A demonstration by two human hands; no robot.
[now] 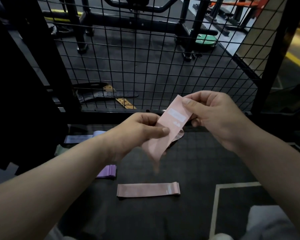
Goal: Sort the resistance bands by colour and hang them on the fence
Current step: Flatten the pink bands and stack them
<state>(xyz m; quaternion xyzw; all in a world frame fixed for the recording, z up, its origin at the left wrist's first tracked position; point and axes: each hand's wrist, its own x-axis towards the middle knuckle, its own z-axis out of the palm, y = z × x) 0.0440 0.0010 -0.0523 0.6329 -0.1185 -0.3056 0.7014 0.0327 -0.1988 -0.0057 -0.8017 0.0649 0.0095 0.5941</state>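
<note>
Both my hands hold one light pink band [170, 125] in front of the black wire fence [145, 66]. My right hand [213, 115] pinches its upper end, and my left hand [142, 130] grips it lower down. The band's lower end is blurred. On the dark floor mat below lie a darker pink band [148, 190], flat, and a purple stack of bands [107, 172]. At the left, partly behind my left forearm, lie a pale blue band [81, 138] and a green band [60, 149].
Behind the fence stand black gym machine frames [133, 23], a green weight plate [204, 39] and lifting belts [109, 95] on the floor. A dark post [277, 54] bounds the fence on the right. White floor lines [216, 205] run at the lower right.
</note>
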